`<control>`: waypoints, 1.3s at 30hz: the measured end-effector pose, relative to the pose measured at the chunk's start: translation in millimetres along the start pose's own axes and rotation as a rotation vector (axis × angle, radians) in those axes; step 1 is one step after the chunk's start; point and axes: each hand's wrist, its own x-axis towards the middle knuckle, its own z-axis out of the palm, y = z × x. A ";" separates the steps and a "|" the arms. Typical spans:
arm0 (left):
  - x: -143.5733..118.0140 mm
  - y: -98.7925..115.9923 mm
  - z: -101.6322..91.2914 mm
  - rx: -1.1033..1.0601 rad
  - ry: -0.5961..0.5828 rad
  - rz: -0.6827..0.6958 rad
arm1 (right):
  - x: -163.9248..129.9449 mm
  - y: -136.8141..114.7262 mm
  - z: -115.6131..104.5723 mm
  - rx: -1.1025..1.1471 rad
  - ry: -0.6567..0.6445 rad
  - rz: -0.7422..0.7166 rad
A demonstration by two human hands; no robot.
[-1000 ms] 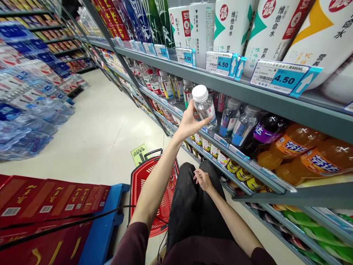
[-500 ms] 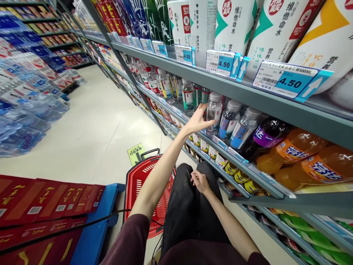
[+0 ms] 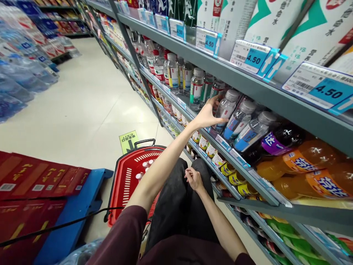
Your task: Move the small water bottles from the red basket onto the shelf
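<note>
Clear plastic bottle [image 3: 226, 110]: stood at the front edge of the middle shelf [image 3: 173, 98], cap just under the upper shelf [image 3: 234, 77] in view; looked upright, in line with its neighbours.
Left hand [image 3: 207, 115]: extended over that front edge, at the clear bottle.
Left fingers: spread wide around the bottle, thumb across its front, the rest on its far left side, partly hidden. Couldn't tell if they pressed or just framed it.
Right hand [image 3: 194, 179]: lay on the lap, fingers loosely bent, nothing visible in it.
Shelf row: two blue-label bottles [image 3: 238, 119] [image 3: 255, 131] just right of the clear one; red-label bottle [image 3: 196, 90] to its left, a gap along the front edge before the hand; purple-label soda [image 3: 278, 141] further right.
Basket [image 3: 117, 191]: on the floor beside the left leg; white-capped bottles [image 3: 139, 176] inside near the far rim, partly behind the forearm.
Bottle step: my read, handling at the shelf edge; grip or release, one frame couldn't settle it.
Next hand move: likely called for a straight path, thumb clear of the nearest blue-label bottle, cap clear of the upper edge.
</note>
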 end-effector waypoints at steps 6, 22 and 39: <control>-3.8 -1.0 -5.0 -0.039 -0.063 0.020 | 1.8 -0.9 0.4 -0.051 -0.028 0.029; -14.7 -22.0 0.9 -0.143 0.005 0.052 | 2.8 2.5 5.0 -0.135 -0.055 0.015; -18.8 -31.4 -0.5 -0.330 -0.276 0.115 | 5.9 -6.3 19.5 -0.309 -0.064 -0.031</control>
